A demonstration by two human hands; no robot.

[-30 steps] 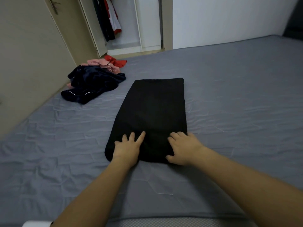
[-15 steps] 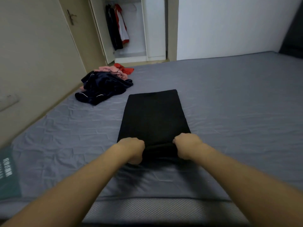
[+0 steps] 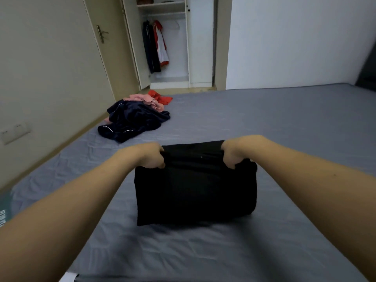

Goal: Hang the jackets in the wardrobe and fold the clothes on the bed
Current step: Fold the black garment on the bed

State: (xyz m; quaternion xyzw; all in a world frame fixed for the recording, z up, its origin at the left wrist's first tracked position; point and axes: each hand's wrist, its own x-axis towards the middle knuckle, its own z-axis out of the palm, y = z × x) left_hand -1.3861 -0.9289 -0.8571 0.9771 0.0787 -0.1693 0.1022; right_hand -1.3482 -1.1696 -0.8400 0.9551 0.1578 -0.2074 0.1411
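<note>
A black garment (image 3: 195, 186) lies folded over on the grey bed (image 3: 264, 123), its near end raised and carried toward the far end. My left hand (image 3: 151, 156) grips its left corner and my right hand (image 3: 232, 154) grips its right corner, fingers curled into the cloth. At the bed's far left corner sits a heap of clothes: a dark navy piece (image 3: 134, 121), a pink one (image 3: 146, 99) and a red one (image 3: 160, 96). Inside the open wardrobe (image 3: 201, 47) hang a dark jacket (image 3: 149, 47) and a red and white jacket (image 3: 161, 45).
A beige door (image 3: 105, 47) with a metal handle stands left of the wardrobe. The wall on the left (image 3: 40, 78) carries sockets (image 3: 14, 132). A white wall runs behind the bed on the right. A green object (image 3: 3, 212) shows at the left edge.
Both hands went from lying flat on the black garment's near end to gripping it, then lifted it and carried it away from me over the rest. The view tilted up.
</note>
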